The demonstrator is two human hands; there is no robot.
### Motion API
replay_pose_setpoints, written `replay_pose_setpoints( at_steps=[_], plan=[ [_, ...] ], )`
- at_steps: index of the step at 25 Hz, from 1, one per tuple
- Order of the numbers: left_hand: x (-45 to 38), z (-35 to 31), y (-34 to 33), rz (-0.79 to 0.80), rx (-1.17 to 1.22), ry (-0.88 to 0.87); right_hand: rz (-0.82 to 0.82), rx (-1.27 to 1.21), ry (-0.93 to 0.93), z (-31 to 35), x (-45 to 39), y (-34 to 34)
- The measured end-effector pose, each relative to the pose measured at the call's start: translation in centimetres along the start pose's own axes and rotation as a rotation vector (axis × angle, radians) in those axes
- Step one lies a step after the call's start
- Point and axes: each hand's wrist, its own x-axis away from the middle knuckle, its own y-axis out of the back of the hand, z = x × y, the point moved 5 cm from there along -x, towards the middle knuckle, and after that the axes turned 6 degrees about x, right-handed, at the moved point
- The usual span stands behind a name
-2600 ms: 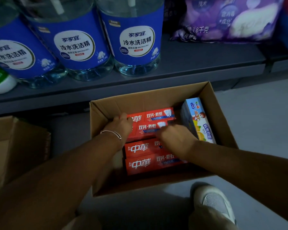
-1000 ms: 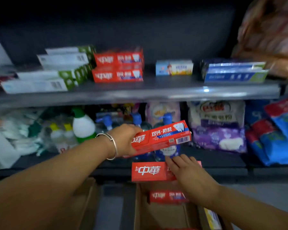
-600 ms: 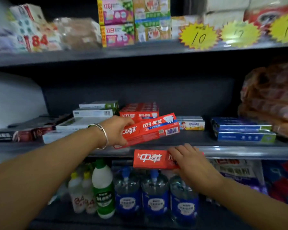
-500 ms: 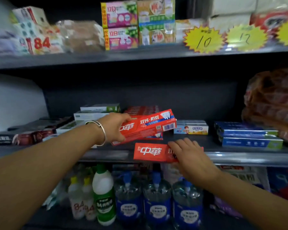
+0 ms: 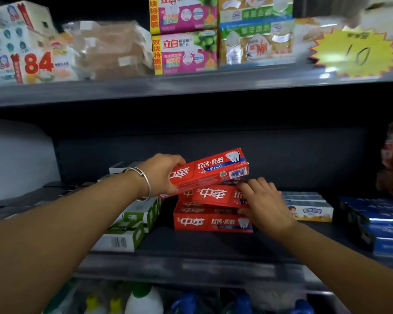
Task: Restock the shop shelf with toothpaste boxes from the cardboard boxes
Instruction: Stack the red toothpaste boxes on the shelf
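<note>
Both red toothpaste boxes have risen to the shelf (image 5: 191,245): the right hand (image 5: 264,206) grips one (image 5: 213,194) on the red stack (image 5: 211,220), the left hand (image 5: 162,174) grips another (image 5: 210,169) tilted above it, which could knock that stack askew.

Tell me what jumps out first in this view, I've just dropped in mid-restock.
The red toothpaste box stands out most: the left hand grips it tilted above the red stack on the middle shelf. The right hand holds a second red box on top of that stack. At upper right, a yellow starburst price tag marked 10 hangs on the shelf above.
</note>
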Motion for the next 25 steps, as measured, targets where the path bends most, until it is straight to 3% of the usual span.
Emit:
replay_pose_setpoints(
  at_steps=[10,16,25],
  plan=[
    [-3.4,3.2,-2.9,0.003,0.088,0.004,0.002,-0.091,0.051,1.2,-3.6,-4.9],
    [-3.4,3.6,-3.5,-0.002,0.099,0.018,-0.164,0.082,0.081,1.5,-3.0,-5.4],
    [-2.1,2.9,-4.0,0.056,0.104,0.022,-0.208,0.070,0.062,2.5,-0.4,-4.8]
  ],
)
